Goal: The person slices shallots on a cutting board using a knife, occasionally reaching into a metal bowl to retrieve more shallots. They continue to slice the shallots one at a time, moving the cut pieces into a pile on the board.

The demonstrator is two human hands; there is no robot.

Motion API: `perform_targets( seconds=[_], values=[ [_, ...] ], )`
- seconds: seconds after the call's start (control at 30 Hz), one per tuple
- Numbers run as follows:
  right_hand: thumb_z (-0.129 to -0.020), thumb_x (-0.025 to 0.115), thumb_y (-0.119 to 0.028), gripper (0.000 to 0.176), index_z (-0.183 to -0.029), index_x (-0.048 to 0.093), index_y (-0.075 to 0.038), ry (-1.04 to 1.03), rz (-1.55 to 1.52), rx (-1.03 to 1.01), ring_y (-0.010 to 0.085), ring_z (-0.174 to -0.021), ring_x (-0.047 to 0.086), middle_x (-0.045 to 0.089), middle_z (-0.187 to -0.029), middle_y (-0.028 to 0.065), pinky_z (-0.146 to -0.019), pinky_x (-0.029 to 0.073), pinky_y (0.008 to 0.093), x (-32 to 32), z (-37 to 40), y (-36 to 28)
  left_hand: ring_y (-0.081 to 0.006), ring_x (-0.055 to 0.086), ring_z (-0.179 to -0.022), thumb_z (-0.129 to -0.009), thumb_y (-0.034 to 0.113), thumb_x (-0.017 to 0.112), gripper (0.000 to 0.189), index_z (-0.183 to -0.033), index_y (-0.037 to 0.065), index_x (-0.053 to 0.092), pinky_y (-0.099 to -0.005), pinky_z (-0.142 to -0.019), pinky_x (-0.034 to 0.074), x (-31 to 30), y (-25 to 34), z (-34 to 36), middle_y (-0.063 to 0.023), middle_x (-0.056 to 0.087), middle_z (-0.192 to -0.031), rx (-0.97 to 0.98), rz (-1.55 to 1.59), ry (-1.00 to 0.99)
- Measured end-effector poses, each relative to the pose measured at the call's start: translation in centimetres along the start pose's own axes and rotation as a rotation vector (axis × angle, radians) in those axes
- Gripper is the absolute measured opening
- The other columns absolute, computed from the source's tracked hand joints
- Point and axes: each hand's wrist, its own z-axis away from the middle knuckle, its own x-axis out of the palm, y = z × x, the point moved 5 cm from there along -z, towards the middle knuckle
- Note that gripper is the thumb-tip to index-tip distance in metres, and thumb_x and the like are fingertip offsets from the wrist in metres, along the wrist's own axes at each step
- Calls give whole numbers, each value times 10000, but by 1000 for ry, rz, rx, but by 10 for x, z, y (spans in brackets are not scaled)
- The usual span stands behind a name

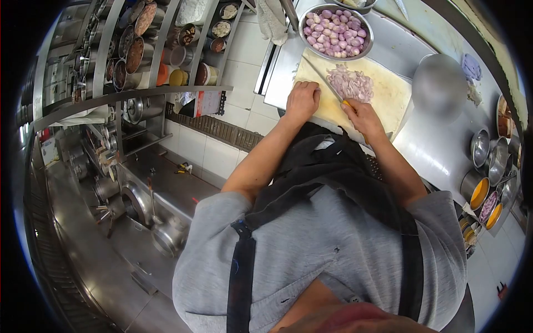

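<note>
My right hand [363,120] is wrapped round the yellow handle of a kitchen knife [323,76]. The blade points away to the left over a pale yellow cutting board [386,105]. My left hand [303,102] is curled closed at the board's near left part, left of the blade; whatever is under its fingers is hidden. Right of the blade lies a pile of sliced shallots [351,83]. Just beyond the board stands a metal bowl of peeled whole shallots [336,33].
The board rests on a steel counter [427,141]. A round, blurred metal object [441,86] is to its right. Farther right are metal bowls [480,147] and a pot with orange contents [476,191]. Shelves with food containers [133,55] stand at left; a grey cloth [270,21] hangs nearby.
</note>
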Motion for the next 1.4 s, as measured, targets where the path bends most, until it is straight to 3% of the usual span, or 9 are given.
perform_targets(
  seconds=[0.03, 0.1, 0.23, 0.5, 1.0, 1.1, 1.2, 1.27, 1.4],
  values=[
    [-944, 589, -303, 325, -1098, 665, -27, -3, 10, -38, 391, -847, 647, 669, -912, 224, -751, 498, 431, 1, 2, -4, -359, 621, -852, -812, 38, 615, 150, -960, 33, 642, -443, -788, 510, 0, 1, 0, -173, 667, -885, 3, 1, 0],
    [-944, 588, -304, 324, -1094, 666, -27, -2, 19, -71, 388, -848, 647, 669, -916, 221, -751, 497, 428, 4, 3, -7, -374, 629, -800, -818, 47, 612, 119, -933, 28, 636, -471, -747, 512, 6, -6, 2, -181, 666, -837, -198, 131, -71],
    [-947, 583, -300, 311, -1070, 668, -27, -22, -9, -99, 391, -851, 642, 665, -911, 218, -754, 493, 435, 13, -3, -7, -387, 632, -762, -823, 56, 607, 72, -883, 26, 633, -490, -720, 508, 9, -9, 5, -186, 650, -772, -196, 244, -5],
    [-945, 583, -297, 295, -1044, 668, -33, -16, 25, -143, 399, -846, 636, 662, -902, 216, -748, 487, 449, 3, 4, -18, -359, 616, -767, -794, 33, 610, 45, -835, 40, 628, -463, -730, 505, 0, -5, 0, -165, 636, -747, 24, 108, 6],
    [-947, 570, -315, 326, -1110, 667, -49, -17, 46, -152, 419, -882, 640, 672, -957, 224, -790, 497, 465, 9, -3, -24, -359, 619, -765, -802, 34, 624, 62, -844, 54, 665, -454, -699, 509, 2, -12, 0, -141, 661, -784, 51, 123, 40],
    [-939, 589, -306, 318, -1106, 669, -48, -42, 96, -129, 411, -872, 643, 674, -934, 219, -773, 499, 460, 26, -19, -17, -355, 607, -769, -791, 23, 605, 28, -804, 21, 630, -451, -729, 497, 2, -11, 0, -160, 654, -773, 59, 123, 32],
    [-938, 597, -315, 330, -1107, 673, -41, 52, 82, -204, 391, -761, 654, 655, -800, 236, -701, 495, 438, 19, -17, -24, -355, 606, -773, -795, 24, 608, 30, -806, 17, 635, -447, -728, 496, 0, -10, 0, -162, 654, -775, 65, 152, 34],
    [-941, 580, -326, 331, -1085, 669, -42, -41, 33, -47, 414, -862, 641, 672, -914, 226, -772, 496, 472, 11, -8, -22, -356, 605, -773, -794, 21, 608, 31, -806, 17, 636, -446, -728, 496, 1, -10, 0, -162, 655, -776, 61, 151, 40],
    [-939, 582, -327, 334, -1082, 670, -38, -53, 36, -59, 414, -854, 641, 672, -906, 226, -769, 497, 470, 12, -4, -22, -357, 605, -772, -793, 16, 611, 28, -802, 17, 637, -445, -727, 496, 3, -12, 2, -161, 656, -777, 59, 145, 49]
  ],
)
